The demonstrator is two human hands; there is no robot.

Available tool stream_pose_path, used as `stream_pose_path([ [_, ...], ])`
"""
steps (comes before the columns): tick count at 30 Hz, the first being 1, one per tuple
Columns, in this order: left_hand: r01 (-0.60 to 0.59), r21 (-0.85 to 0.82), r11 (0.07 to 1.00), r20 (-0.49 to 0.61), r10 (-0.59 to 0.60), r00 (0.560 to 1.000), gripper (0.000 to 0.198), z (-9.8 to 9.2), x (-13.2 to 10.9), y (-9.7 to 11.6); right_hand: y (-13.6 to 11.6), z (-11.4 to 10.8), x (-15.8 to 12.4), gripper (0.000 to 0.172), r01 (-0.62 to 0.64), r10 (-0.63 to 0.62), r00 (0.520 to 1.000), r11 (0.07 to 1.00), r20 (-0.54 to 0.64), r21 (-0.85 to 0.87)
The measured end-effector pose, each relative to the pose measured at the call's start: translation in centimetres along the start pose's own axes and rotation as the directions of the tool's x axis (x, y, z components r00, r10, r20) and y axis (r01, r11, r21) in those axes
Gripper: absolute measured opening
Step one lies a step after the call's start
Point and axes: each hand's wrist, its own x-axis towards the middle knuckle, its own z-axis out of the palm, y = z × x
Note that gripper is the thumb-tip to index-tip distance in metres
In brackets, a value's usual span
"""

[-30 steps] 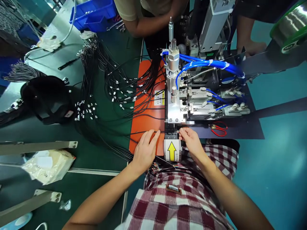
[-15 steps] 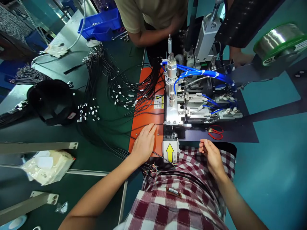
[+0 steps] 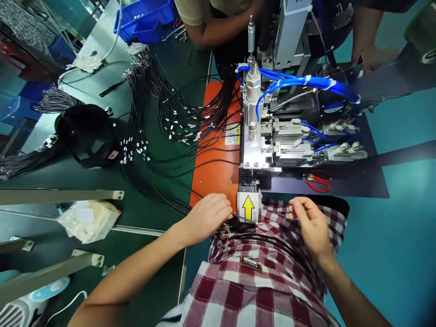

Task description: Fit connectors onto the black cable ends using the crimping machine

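My left hand (image 3: pixel 211 217) is at the front edge of the orange plate (image 3: pixel 215 175), its fingers closed on a thin black cable (image 3: pixel 242 218). The cable's end, with coloured wires, comes out beyond my fingertips, in front of a white block with a yellow arrow (image 3: pixel 248 207). Over my lap is my right hand (image 3: pixel 311 222), its fingers curled toward the thumb; I see nothing in them. Behind the block stands a metal machine (image 3: pixel 252 145) with blue air tubes (image 3: pixel 306 81). Several black cables run across the plate into its side.
Bundles of black cables with white connectors (image 3: pixel 184 131) lie on the green table (image 3: pixel 160 177). Red-handled snips (image 3: pixel 318 180) lie right of the machine. A black round holder (image 3: pixel 85 134), a plastic bag (image 3: pixel 89 220) and blue bins (image 3: pixel 146 20) are leftward. Another person's arm (image 3: pixel 221 34) is behind.
My left hand has come back from the plate's surface to its front edge and closed on the cable. My right hand stays over my lap, fingers curled. The view has shifted slightly.
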Motion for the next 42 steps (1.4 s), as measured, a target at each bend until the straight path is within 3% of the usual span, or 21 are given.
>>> stream_pose_path([
  [3,0.056,-0.194,0.979,-0.051,-0.067,0.996,0.011,-0.5,-0.6,1.1,-1.6,0.9,-1.2,0.027,0.119,-0.105,0.964,0.992,0.243,-0.043],
  [6,0.113,-0.349,0.930,-0.069,-0.146,0.987,0.009,-0.6,-0.8,2.3,-3.0,1.8,-2.0,0.037,0.234,-0.212,0.852,0.972,0.478,0.014],
  [9,0.184,-0.364,0.913,-0.059,-0.220,0.974,0.006,-0.4,0.0,3.5,-3.8,3.1,-2.3,0.021,0.324,-0.265,0.842,0.945,0.470,-0.047],
  [12,0.190,-0.371,0.909,-0.033,-0.217,0.976,0.012,0.0,2.0,4.2,-4.1,3.9,-2.2,0.019,0.345,-0.280,0.849,0.936,0.447,-0.068],
  [14,0.168,-0.497,0.851,-0.048,-0.221,0.974,0.012,0.2,3.2,4.4,-4.1,3.8,-1.9,0.018,0.320,-0.266,0.851,0.946,0.453,-0.046],
  [16,0.205,-0.709,0.675,-0.020,-0.309,0.951,0.015,0.3,4.0,4.3,-4.2,3.3,-1.6,0.018,0.240,-0.217,0.888,0.971,0.406,-0.006],
  [18,0.279,-0.877,0.390,0.104,-0.414,0.904,0.015,0.4,4.3,4.2,-4.4,3.0,-1.4,0.018,0.116,-0.128,0.927,0.992,0.351,0.055],
  [20,0.324,-0.935,0.141,0.232,-0.450,0.863,0.016,0.6,4.4,4.2,-4.5,3.1,-1.2,0.019,0.009,-0.055,0.936,0.991,0.348,0.132],
  [23,0.320,-0.947,-0.016,0.290,-0.467,0.835,0.018,0.7,4.4,4.2,-4.7,4.0,-1.1,0.021,-0.081,-0.021,0.917,0.968,0.398,0.236],
  [27,0.307,-0.948,-0.086,0.311,-0.462,0.830,0.025,0.7,4.5,4.2,-4.7,5.4,-0.7,0.024,-0.142,-0.006,0.910,0.935,0.414,0.326],
  [32,0.304,-0.951,-0.054,0.294,-0.451,0.842,0.039,0.9,4.4,3.9,-4.7,5.8,-0.1,0.023,-0.161,0.012,0.903,0.936,0.429,0.313],
  [39,0.264,-0.951,-0.159,0.308,-0.458,0.834,0.028,1.3,4.3,3.9,-4.8,6.2,-0.4,0.023,-0.138,0.038,0.912,0.966,0.409,0.217],
  [42,0.254,-0.954,-0.158,0.299,-0.489,0.820,0.027,1.1,4.6,3.8,-4.8,6.3,-0.6,0.024,-0.086,0.013,0.926,0.981,0.377,0.176],
])
